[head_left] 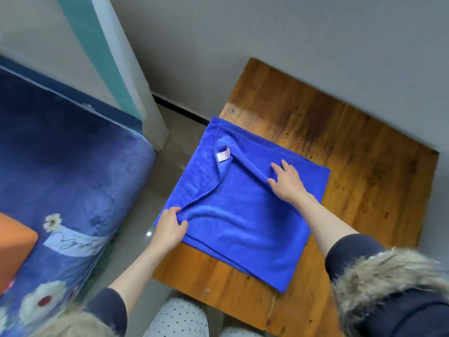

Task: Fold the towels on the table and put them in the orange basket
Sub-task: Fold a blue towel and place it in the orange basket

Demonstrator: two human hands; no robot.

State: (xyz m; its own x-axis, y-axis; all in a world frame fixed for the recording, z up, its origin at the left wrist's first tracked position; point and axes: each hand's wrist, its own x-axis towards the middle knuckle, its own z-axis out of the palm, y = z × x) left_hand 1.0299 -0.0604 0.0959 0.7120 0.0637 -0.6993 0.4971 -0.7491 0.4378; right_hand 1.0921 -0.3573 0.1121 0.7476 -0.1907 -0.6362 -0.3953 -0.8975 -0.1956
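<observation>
A blue towel (243, 222) lies on the wooden table (364, 152), partly folded, with its left part hanging over the table's left edge. A small white label (223, 155) shows near the turned-over top corner. My left hand (170, 227) pinches the towel's left edge in a fold. My right hand (288, 182) grips a raised ridge of the upper layer near the towel's far right side. The orange basket (14, 249) is at the far left edge of the view, on the bed, only a corner showing.
A bed with a dark blue flowered cover (68, 181) stands left of the table, across a strip of grey floor (145, 215). A grey wall (267, 40) runs behind the table. My knees in dotted trousers (177, 319) are below the table's near edge.
</observation>
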